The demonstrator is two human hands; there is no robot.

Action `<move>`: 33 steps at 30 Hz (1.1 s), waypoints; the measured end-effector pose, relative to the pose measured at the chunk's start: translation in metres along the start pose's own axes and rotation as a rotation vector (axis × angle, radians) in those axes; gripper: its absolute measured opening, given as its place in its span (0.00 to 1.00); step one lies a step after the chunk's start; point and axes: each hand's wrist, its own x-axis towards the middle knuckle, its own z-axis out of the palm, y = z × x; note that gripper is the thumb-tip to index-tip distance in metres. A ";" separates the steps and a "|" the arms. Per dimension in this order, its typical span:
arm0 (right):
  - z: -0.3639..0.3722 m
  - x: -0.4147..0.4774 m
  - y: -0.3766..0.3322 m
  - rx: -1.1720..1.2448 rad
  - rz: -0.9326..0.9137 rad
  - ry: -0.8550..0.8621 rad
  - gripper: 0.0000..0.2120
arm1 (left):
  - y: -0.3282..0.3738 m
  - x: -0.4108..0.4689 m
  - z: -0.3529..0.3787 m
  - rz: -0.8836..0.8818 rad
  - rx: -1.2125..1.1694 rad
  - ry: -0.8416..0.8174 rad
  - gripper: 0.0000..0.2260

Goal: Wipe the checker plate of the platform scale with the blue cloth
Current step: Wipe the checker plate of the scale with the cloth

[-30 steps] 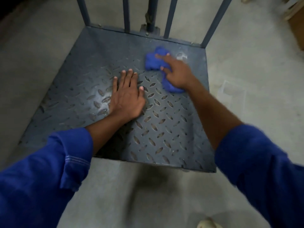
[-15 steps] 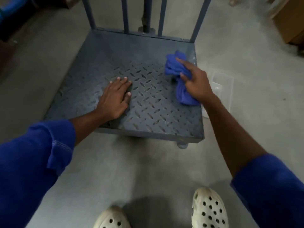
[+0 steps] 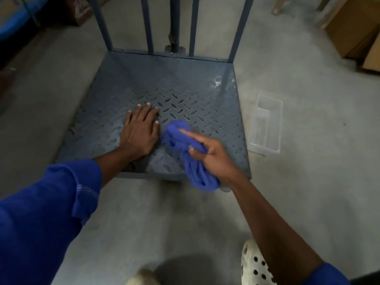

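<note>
- In the head view, the checker plate [image 3: 185,89] of the platform scale [image 3: 131,174] lay flat and low on the grey concrete floor [image 3: 164,223]. Several upright bars [image 3: 148,25] rose from its far edge.
- The left hand [image 3: 139,132] rested palm down on the near-left part of the plate. Its fingers were straight and close together, gripping nothing.
- The right hand [image 3: 213,159] gripped the blue cloth [image 3: 176,136]. The index finger stretched forward along the top of the bunch, while the thumb and the other fingers curled around the fabric.
- The cloth was bunched up at the near middle of the plate, just to the right of the left hand. Its forward wad sat over the raised tread. Whether it pressed on the metal could not be told, as that part was slightly blurred.
- The tail of the cloth hung below the right hand, past the plate's near edge.
- A pale smear showed at the plate's far right corner.
- A clear plastic container [image 3: 265,128] lay on the floor just beside the plate's right edge.
- Cardboard boxes [image 3: 353,27] stood at the upper right.
- A cream perforated clog [image 3: 255,266] showed at the bottom, partly behind the right forearm.
- Blue sleeves [image 3: 51,212] covered both arms to about the elbow.
</note>
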 end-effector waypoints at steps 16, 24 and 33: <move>-0.129 0.247 0.105 -0.796 0.273 0.312 0.34 | 0.019 0.159 0.021 -0.186 0.134 -0.014 0.29; -0.123 0.286 0.090 -0.856 0.022 0.006 0.25 | 0.017 0.183 0.024 -0.226 0.138 -0.023 0.29; -0.086 0.201 0.072 -0.856 -0.174 -0.202 0.25 | 0.016 0.139 0.014 -0.128 0.065 -0.047 0.25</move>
